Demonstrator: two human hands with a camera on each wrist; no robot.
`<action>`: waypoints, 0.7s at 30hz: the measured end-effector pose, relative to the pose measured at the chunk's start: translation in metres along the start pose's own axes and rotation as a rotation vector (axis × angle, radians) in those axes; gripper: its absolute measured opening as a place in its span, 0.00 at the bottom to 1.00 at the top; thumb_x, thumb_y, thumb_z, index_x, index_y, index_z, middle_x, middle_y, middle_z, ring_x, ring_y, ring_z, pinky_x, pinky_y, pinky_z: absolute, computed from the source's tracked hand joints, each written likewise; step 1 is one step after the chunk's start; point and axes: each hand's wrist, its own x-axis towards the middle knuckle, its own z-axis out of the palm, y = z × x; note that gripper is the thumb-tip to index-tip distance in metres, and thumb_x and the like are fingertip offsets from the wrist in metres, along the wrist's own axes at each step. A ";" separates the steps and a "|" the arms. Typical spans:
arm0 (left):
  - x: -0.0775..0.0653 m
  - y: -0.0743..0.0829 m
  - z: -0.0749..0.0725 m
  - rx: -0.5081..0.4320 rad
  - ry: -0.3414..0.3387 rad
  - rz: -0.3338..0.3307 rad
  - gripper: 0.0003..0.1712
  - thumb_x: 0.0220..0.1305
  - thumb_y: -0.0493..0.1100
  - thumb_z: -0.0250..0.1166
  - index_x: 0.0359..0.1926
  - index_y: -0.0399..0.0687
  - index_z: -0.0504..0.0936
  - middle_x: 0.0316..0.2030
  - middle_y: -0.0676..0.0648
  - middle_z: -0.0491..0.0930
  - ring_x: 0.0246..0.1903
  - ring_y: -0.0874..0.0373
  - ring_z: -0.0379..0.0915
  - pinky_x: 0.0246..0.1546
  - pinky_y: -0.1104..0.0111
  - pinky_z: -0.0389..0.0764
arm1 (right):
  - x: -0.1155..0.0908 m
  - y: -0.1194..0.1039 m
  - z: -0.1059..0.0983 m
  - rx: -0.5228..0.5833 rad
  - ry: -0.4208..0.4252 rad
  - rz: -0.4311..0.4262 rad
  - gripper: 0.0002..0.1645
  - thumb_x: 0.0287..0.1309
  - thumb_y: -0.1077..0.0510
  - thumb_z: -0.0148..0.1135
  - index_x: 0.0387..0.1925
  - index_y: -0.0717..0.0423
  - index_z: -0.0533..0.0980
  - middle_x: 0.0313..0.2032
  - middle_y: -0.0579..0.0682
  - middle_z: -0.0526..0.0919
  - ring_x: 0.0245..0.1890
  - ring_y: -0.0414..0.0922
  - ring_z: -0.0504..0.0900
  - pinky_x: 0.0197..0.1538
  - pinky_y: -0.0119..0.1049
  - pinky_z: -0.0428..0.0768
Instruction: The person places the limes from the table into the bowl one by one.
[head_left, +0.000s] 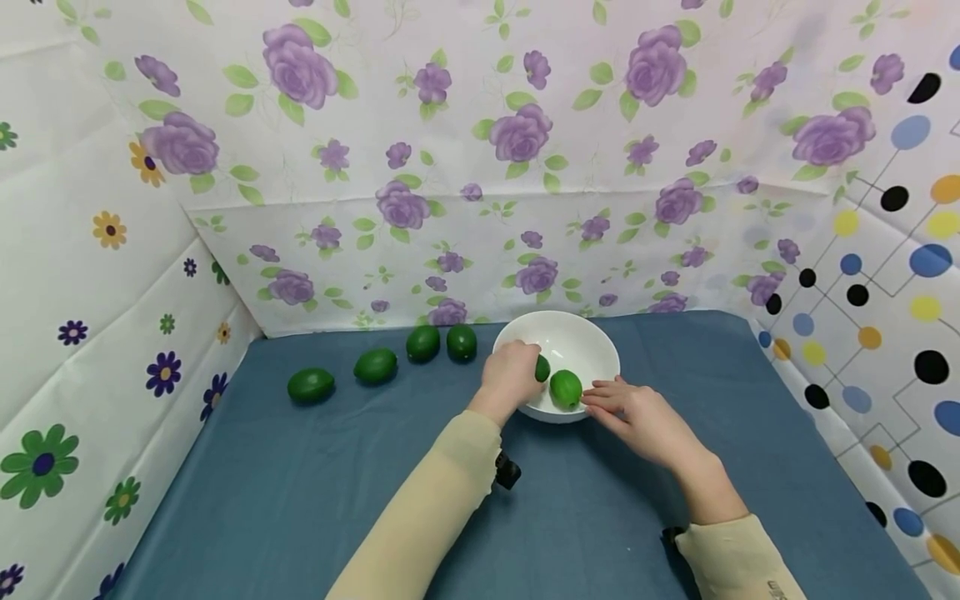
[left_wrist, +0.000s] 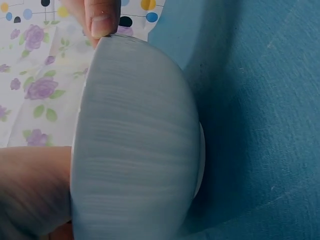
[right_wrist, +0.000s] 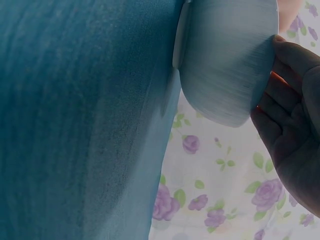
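Observation:
A white bowl [head_left: 588, 346] stands on the blue cloth, with one green lime [head_left: 566, 389] lying inside it. My left hand [head_left: 512, 372] reaches over the bowl's left rim and holds a second lime [head_left: 542, 368], mostly covered by the fingers. In the left wrist view the bowl's side [left_wrist: 135, 135] hides the fingertips of that hand [left_wrist: 35, 187]. At the right rim, my right hand [head_left: 637, 417] touches the bowl with its fingers extended. The right wrist view has the thumb and fingers [right_wrist: 287, 102] of this hand against the rim.
To the left of the bowl, several darker green limes lie in a loose row: one [head_left: 461, 342] nearest, another [head_left: 423, 343] beside it, then one [head_left: 376, 367] and the farthest [head_left: 311, 386]. A floral curtain [head_left: 405, 250] rises behind the table, with patterned cloths at both sides.

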 end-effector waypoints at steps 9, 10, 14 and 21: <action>-0.002 0.003 -0.005 0.024 -0.071 -0.014 0.13 0.63 0.50 0.79 0.41 0.49 0.87 0.39 0.49 0.85 0.38 0.54 0.81 0.40 0.57 0.87 | 0.000 0.000 0.000 0.007 -0.005 -0.004 0.18 0.74 0.57 0.68 0.61 0.55 0.87 0.59 0.53 0.88 0.68 0.57 0.80 0.74 0.62 0.67; -0.002 0.003 -0.006 0.021 -0.074 -0.014 0.13 0.63 0.50 0.79 0.41 0.49 0.87 0.39 0.50 0.85 0.38 0.55 0.81 0.40 0.58 0.87 | -0.001 0.000 0.000 0.007 -0.003 -0.007 0.18 0.74 0.57 0.68 0.61 0.55 0.87 0.59 0.53 0.88 0.68 0.57 0.80 0.74 0.62 0.67; -0.005 0.005 -0.008 -0.008 -0.089 -0.012 0.15 0.62 0.52 0.80 0.43 0.50 0.88 0.38 0.50 0.86 0.36 0.56 0.80 0.37 0.59 0.85 | -0.001 0.000 0.001 0.004 0.006 -0.017 0.18 0.74 0.58 0.69 0.61 0.56 0.87 0.59 0.52 0.88 0.68 0.57 0.80 0.74 0.62 0.68; -0.010 0.005 -0.009 -0.034 -0.084 -0.008 0.21 0.61 0.52 0.81 0.53 0.51 0.89 0.44 0.50 0.87 0.38 0.56 0.80 0.39 0.60 0.84 | 0.000 -0.001 0.001 0.005 0.006 -0.016 0.17 0.73 0.58 0.69 0.60 0.56 0.87 0.58 0.52 0.88 0.67 0.56 0.81 0.74 0.62 0.67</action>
